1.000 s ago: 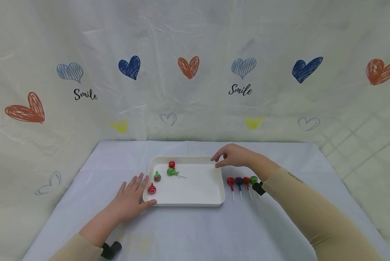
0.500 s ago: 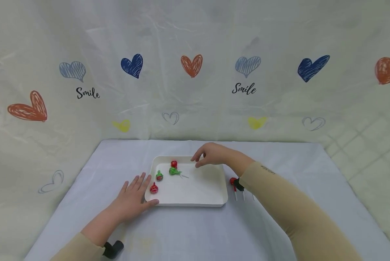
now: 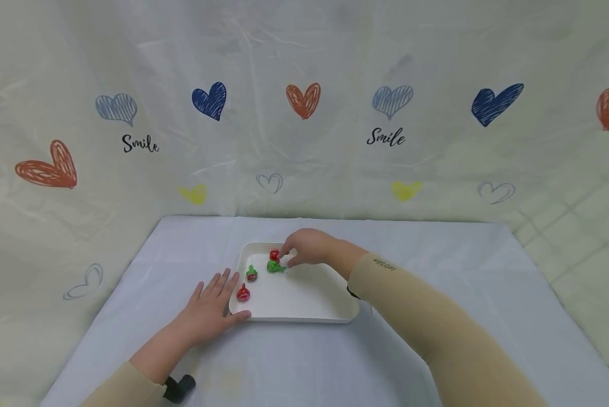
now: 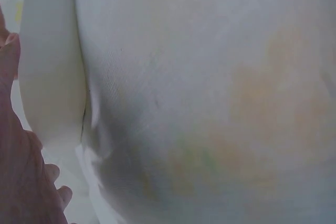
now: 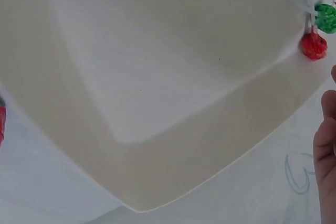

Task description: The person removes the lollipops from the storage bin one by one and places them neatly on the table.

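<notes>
My left hand [image 3: 208,311] rests at the left edge of the white tray [image 3: 304,320], fingers spread and thumb across its front left corner. My right hand [image 3: 309,247] is over the tray's back part, thumb and forefinger apart, fingertips close beside a red lollipop [image 3: 275,255] and a green lollipop [image 3: 273,266]. In the right wrist view, the red wrapper [image 5: 314,46] shows apart from the fingers [image 5: 326,135]. Nearer my left hand lie a green-topped lollipop [image 3: 251,274] and another red lollipop [image 3: 243,293], both inside the tray.
My right sleeve [image 3: 411,299] covers the table area right of the tray in the head view. A bit of red wrapper [image 5: 1,124] shows outside the tray in the right wrist view. A white cloth [image 3: 284,362] covers the table, and a heart-printed curtain [image 3: 304,158] hangs behind.
My right hand has moved left over the tray, from its back right corner to the red and green lollipops. The right sleeve now hides the lollipops beside the tray. My left hand stays put.
</notes>
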Demonstrator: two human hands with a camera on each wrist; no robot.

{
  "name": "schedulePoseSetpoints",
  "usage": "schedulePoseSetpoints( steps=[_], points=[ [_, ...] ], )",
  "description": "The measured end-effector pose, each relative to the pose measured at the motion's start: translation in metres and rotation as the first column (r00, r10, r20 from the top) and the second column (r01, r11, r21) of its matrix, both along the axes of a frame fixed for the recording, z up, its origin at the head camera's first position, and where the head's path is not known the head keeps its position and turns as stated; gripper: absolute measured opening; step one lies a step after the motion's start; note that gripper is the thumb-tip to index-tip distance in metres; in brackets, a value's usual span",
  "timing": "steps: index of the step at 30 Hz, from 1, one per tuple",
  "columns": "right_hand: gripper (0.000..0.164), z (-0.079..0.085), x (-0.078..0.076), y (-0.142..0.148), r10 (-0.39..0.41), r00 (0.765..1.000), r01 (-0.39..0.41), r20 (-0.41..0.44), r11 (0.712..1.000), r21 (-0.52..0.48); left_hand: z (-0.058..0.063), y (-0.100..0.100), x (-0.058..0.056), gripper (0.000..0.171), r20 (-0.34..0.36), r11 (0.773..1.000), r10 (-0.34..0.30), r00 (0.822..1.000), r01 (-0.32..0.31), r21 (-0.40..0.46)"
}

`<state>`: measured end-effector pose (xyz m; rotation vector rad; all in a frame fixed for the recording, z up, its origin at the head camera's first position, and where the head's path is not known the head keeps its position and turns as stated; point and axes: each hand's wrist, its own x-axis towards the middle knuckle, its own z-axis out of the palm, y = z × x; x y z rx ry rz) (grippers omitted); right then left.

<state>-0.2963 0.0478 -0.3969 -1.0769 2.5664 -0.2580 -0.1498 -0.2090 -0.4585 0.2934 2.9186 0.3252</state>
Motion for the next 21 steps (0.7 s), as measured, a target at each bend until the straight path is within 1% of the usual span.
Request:
schedulePoseSetpoints(
  steps=[4, 8, 14, 18, 21],
  points=[
    [0.032, -0.002, 0.002, -0.012, 0.049, 0.997, -0.048, -0.052, 0.998, 0.033, -0.001, -0.001, 0.001, 0.106, -0.002, 1.0, 0.004, 1.0, -0.004, 0.001],
    [0.032, -0.005, 0.006, -0.022, 0.078, 0.992, -0.071, -0.094, 0.994, 0.08, -0.001, -0.002, 0.002, 0.106, -0.004, 1.0, 0.005, 1.0, -0.005, 0.006],
    [0.034, -0.012, 0.008, -0.032, 0.141, 0.977, -0.117, -0.162, 0.981, 0.152, 0.002, -0.001, 0.002, 0.106, -0.006, 1.0, 0.003, 1.0, -0.003, 0.009],
    [0.036, -0.017, 0.006, -0.037, 0.15, 0.971, -0.119, -0.187, 0.979, 0.166, 0.001, -0.001, 0.001, 0.106, -0.009, 1.0, -0.001, 1.0, 0.001, -0.003],
    [0.036, -0.019, 0.004, -0.039, 0.145, 0.971, -0.113, -0.189, 0.979, 0.172, 0.0, -0.001, 0.0, 0.107, -0.005, 1.0, -0.004, 1.0, 0.004, -0.004]
  ],
)
